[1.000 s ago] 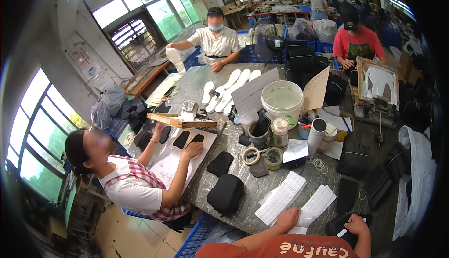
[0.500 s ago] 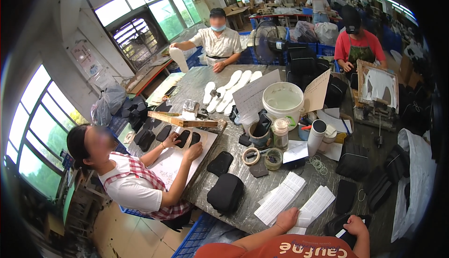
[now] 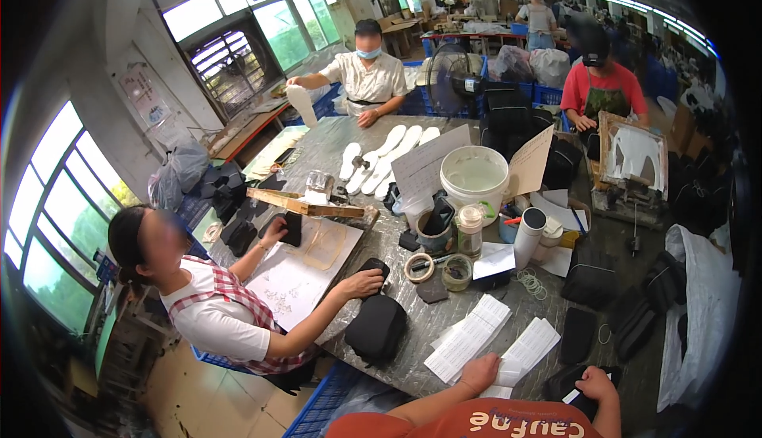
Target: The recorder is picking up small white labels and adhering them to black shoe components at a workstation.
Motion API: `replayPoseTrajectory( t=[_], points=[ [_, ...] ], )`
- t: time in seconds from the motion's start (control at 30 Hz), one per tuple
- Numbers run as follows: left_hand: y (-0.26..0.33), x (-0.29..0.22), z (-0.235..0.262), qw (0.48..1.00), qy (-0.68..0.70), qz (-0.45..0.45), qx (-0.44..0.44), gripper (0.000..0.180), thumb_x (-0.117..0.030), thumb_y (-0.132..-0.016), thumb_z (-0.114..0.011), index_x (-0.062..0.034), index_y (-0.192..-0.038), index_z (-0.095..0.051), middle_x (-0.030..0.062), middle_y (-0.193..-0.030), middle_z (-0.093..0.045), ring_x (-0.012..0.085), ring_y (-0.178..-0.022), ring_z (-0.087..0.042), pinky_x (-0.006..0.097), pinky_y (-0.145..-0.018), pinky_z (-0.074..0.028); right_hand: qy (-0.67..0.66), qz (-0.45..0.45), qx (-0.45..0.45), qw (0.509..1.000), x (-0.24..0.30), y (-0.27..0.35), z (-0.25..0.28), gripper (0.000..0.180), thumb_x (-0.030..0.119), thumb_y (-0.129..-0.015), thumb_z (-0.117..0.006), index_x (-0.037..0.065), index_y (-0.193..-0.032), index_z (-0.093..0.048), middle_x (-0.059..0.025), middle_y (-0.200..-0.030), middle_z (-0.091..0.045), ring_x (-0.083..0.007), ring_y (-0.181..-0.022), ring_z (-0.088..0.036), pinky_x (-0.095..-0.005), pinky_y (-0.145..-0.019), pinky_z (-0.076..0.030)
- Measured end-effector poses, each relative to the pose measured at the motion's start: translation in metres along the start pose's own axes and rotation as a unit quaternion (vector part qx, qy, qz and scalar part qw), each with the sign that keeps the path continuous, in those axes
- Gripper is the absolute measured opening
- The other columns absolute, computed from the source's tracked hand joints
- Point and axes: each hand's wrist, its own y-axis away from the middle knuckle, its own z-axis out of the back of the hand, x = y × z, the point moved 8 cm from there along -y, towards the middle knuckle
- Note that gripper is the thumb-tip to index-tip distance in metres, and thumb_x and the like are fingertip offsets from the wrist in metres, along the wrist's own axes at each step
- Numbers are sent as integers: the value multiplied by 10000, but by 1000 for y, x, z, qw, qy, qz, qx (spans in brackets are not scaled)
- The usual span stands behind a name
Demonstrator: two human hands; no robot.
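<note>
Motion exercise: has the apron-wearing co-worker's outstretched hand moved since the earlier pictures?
Yes: the hand slid away from the wooden frame toward the black pouch.

A stack of white paper sheets lies flat at the near edge of the grey table, its lower end under the left hand, while a small black pouch with a white label sits in the right hand.
</note>
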Motion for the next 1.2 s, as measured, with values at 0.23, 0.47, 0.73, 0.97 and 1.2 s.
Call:
replayPoseTrajectory(
  t=[0.23,0.47,0.73,0.97,1.2],
  points=[
    [-1,5,-4,1000,-16,-8,-5,196,-264,-894,-497,-79,-835,-523,154,-724,-625,369,-652,-610,490,-553,-469,6,31,-29,999,4,-1,0,237,184,-645,-690,15,-752,-561,-154,-689,-606,-266,-658,-608,-360,-612,-483],
    [-8,-2,5,1000,-8,-9,-3,195,-242,-886,-514,-66,-807,-542,165,-725,-618,369,-647,-606,485,-558,-468,-2,32,-38,999,13,6,3,221,163,-650,-684,18,-735,-541,-142,-664,-588,-254,-629,-585,-355,-592,-468],
    [-2,7,1,999,8,27,15,216,-268,-899,-474,-66,-850,-532,177,-764,-628,387,-718,-610,503,-625,-468,-30,-5,-20,999,6,10,4,244,190,-694,-717,24,-764,-553,-100,-689,-594,-190,-640,-564,-336,-596,-464],
    [0,5,2,999,2,41,14,215,-269,-902,-480,-70,-860,-549,182,-755,-626,389,-702,-610,501,-614,-471,-112,-38,-26,993,9,24,23,204,163,-698,-707,30,-755,-563,-63,-660,-561,-156,-613,-540,-320,-552,-444],
    [-4,6,0,998,-11,49,42,230,-278,-904,-471,-62,-880,-549,188,-803,-632,394,-742,-614,501,-649,-478,-191,5,-227,955,-63,12,77,154,94,-691,-642,40,-707,-498,-32,-651,-488,-128,-626,-471,-320,-571,-417]
  ],
)
